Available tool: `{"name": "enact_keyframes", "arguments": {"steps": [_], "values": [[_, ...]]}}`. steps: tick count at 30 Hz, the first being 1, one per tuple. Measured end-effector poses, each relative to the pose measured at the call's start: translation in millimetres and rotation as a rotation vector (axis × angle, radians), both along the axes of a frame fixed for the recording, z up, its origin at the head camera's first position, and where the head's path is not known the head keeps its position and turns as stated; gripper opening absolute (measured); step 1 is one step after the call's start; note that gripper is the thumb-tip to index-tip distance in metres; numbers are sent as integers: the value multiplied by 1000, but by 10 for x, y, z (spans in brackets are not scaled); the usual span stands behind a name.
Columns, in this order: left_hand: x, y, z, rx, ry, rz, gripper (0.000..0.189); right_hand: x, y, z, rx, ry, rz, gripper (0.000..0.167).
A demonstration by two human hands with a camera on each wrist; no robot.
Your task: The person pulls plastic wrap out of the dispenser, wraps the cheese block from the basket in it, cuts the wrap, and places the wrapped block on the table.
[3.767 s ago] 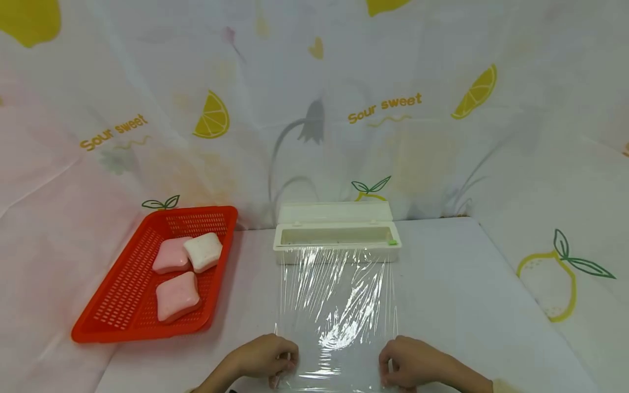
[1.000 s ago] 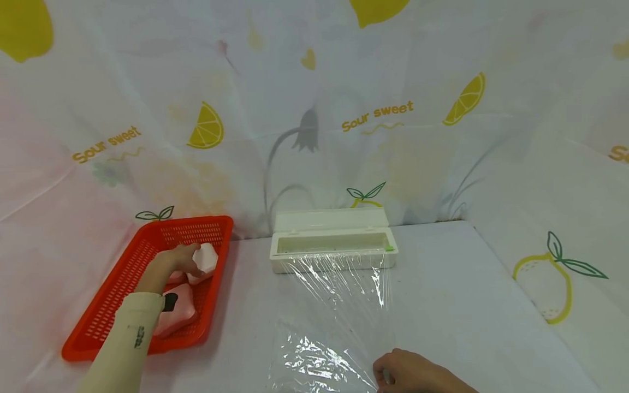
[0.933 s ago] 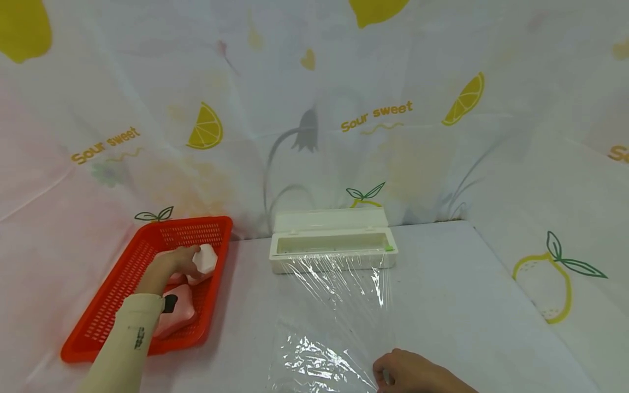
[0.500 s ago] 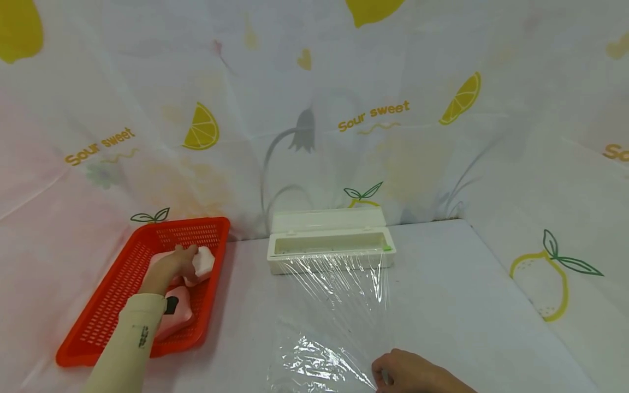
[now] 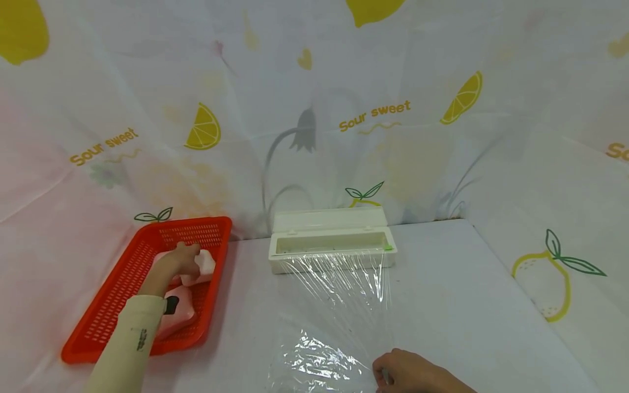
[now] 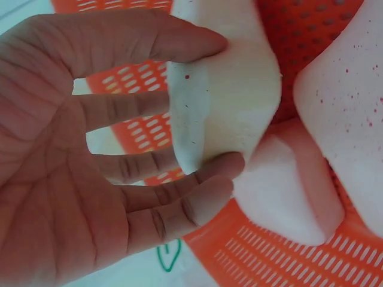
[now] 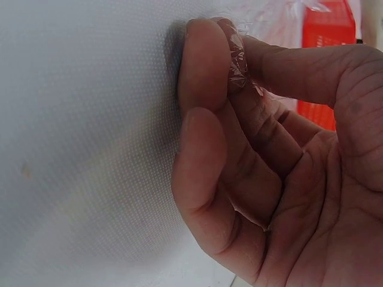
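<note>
Gripping the white block [image 5: 205,266] with thumb to one side and fingers to the other, the left hand [image 5: 172,265] reaches down inside the red basket [image 5: 118,289], which stands along the left side of the table [image 5: 491,316]. From where I stand, the block sits by the basket's right edge, toward its far right corner. One pink block [image 5: 180,311] lies nearer the basket's near right corner; a second pink block [image 5: 160,256] is partly hidden behind the hand. Clear film [image 5: 319,349] stretches over the table's middle from the white box [image 5: 334,265], lid [image 5: 329,219] raised, at the back edge. Toward the front edge, the right hand [image 5: 405,371] pinches the film's right side, thumb and fingertips together on it, close to the tabletop. Behind hangs a lemon-printed cloth [image 5: 373,147].
</note>
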State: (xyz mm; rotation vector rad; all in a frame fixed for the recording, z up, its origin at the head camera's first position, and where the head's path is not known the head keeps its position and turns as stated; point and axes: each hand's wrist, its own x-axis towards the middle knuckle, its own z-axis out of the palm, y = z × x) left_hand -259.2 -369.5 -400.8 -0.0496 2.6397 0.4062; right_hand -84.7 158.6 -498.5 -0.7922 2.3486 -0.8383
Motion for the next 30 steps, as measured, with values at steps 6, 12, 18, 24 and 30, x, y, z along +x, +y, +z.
{"name": "enact_keyframes", "arguments": {"steps": [6,12,18,24,30], "values": [[126,49,152,-68,83,-46,79,5,-2,15,-5,12,9,13],[327,90,303,-110,193,-58,76,11,-5,17,3,13,9,13],[574,177,436,-138,319,-61,74,8,-12,-5,29,48,16,16],[786,284,499,-89,406,-56,84,0,-14,-16,40,65,27,16],[929,413,575,-93,516,-67,81,1,-11,-28,57,95,27,18]]}}
